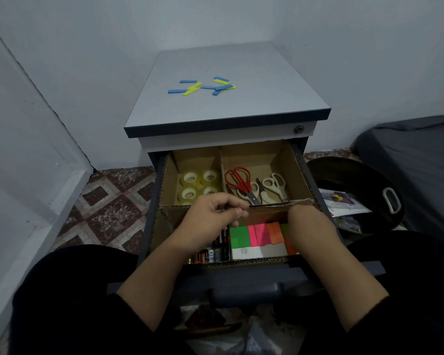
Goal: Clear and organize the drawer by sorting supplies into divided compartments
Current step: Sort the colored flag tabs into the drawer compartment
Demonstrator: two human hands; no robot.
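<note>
Currently: left hand [213, 216] fingers curled, pinching cardboard divider [272, 204]; right hand [308, 224] fingers hidden, grip untellable; best seated straight between scissors [241, 183] and sticky notes [256, 234].

Red-handled scissors [239, 181] beside white-handled scissors [274, 186], clear yellowish tape rolls [199, 184], brown cardboard dividers [221, 160], green, pink and orange sticky notes [259, 234], blue and yellow strips [201, 87] on grey cabinet top [241, 106], maroon-and-cream diamond floor tiles [108, 208]
</note>
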